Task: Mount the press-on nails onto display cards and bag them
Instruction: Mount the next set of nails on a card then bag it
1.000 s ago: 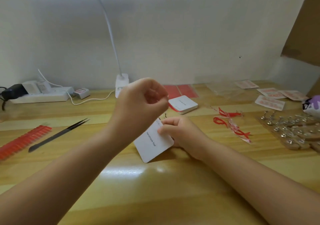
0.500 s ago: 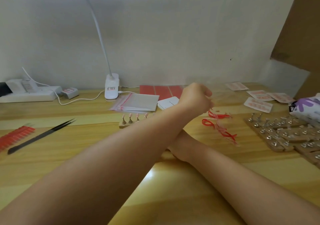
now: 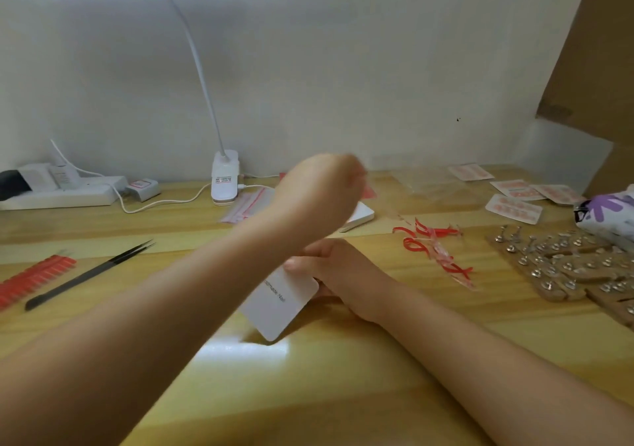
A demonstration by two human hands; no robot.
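My right hand [image 3: 339, 274] holds a white display card [image 3: 281, 303] with a line of small print, tilted up off the wooden desk [image 3: 308, 394]. My left hand [image 3: 319, 198] is raised above it, blurred, with its fingers curled; whether it holds anything is unclear. A faint clear strip shows just right of that hand. A row of red press-on nails [image 3: 34, 279] lies at the far left beside black tweezers [image 3: 89, 274]. A stack of white cards [image 3: 358, 215] sits behind my left hand.
A heap of red and clear peeled strips [image 3: 435, 253] lies right of centre. Several metal nail stands on a board [image 3: 566, 267] fill the right edge. Bagged sets [image 3: 514, 209], zip bags [image 3: 247, 202], a lamp base [image 3: 224, 178] and a power strip [image 3: 61, 193] line the back.
My left hand swung out right toward the red strip heap, then came back up over the card. The right hand has kept hold of the card throughout.
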